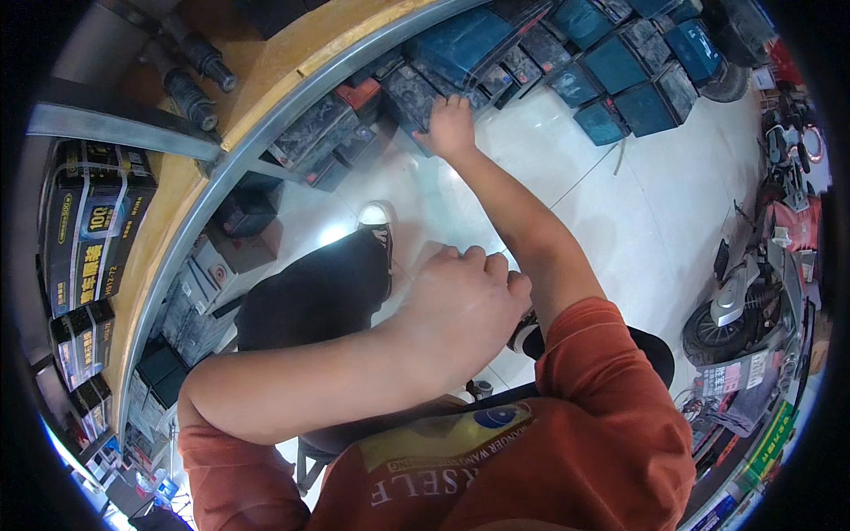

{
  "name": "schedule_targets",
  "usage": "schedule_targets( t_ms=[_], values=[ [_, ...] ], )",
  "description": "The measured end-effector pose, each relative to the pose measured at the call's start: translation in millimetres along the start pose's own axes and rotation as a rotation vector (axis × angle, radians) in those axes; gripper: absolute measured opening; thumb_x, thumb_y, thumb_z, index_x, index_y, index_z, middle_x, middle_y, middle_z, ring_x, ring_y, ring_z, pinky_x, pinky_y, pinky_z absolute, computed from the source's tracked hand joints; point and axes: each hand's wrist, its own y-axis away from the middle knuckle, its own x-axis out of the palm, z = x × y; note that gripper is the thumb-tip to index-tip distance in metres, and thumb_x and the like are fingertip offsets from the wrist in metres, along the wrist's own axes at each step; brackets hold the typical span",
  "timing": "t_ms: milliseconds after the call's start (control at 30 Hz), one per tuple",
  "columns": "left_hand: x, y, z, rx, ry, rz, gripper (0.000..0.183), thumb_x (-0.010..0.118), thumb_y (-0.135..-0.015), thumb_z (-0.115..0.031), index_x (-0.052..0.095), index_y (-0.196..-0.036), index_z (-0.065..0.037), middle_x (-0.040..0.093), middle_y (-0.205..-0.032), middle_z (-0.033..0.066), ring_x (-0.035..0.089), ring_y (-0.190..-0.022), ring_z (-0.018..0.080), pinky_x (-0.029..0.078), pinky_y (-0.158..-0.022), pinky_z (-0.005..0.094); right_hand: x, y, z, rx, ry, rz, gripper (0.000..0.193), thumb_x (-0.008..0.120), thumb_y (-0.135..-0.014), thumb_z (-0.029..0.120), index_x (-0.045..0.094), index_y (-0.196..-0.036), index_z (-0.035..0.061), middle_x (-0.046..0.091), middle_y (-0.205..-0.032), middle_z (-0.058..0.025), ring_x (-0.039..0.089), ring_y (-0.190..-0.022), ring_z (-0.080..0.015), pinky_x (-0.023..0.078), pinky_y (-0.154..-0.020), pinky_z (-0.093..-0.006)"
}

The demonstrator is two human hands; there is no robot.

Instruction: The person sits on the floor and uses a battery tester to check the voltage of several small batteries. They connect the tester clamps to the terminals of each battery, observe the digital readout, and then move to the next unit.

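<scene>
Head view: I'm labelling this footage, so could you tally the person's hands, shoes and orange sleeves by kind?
Hands: 2 (left hand, right hand)
Shoes: 2, one partly hidden
Orange sleeves: 2
Total: 6

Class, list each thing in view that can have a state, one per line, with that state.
Left hand: fingers bent, palm hidden
Right hand: at a dark box, grip unclear
Teal boxes: stacked
Shelf carton: bound with white straps
White-toed shoe: worn
Motorbike wheel: fitted
</scene>
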Motion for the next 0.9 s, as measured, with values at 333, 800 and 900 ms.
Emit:
schedule_targets(
  t_ms=[333, 800, 900],
  values=[
    [-7, -11, 9, 0.006, -0.013, 0.092, 0.032, 0.065, -0.084, -0.031, 0.062, -0.104, -0.007, 0.063, -0.095, 0.0099, 0.064, -0.093, 0.0253, 0.052, -0.080, 0.0375, 7, -8, -7, 0.167, -0.085, 0.106, 0.083, 0.086, -0.059, 0.054, 0.061, -0.110, -0.0067, 0.060, -0.115, -0.0225, 0.054, -0.111, -0.0368, 0.045, -0.098, -0.0421],
    [-1, -13, 18, 0.059, -0.012, 0.009, 0.037, 0.071, -0.082, -0.031, 0.060, -0.106, -0.006, 0.062, -0.094, 0.0116, 0.064, -0.090, 0.0273, 0.052, -0.077, 0.0392, -1, 42, 20, 0.337, -0.248, 0.138, 0.083, 0.092, -0.057, 0.036, 0.047, -0.114, -0.0039, 0.054, -0.117, -0.0205, 0.057, -0.112, -0.0349, 0.051, -0.093, -0.0402],
    [1, -12, 19, 0.031, 0.004, 0.038, 0.035, 0.070, -0.083, -0.031, 0.060, -0.105, -0.005, 0.062, -0.095, 0.0122, 0.064, -0.092, 0.0277, 0.052, -0.077, 0.0397, -7, 69, 0, 0.239, -0.237, 0.170, 0.080, 0.091, -0.056, 0.036, 0.050, -0.112, -0.0038, 0.056, -0.115, -0.0210, 0.057, -0.111, -0.0354, 0.052, -0.092, -0.0414]
  ],
)
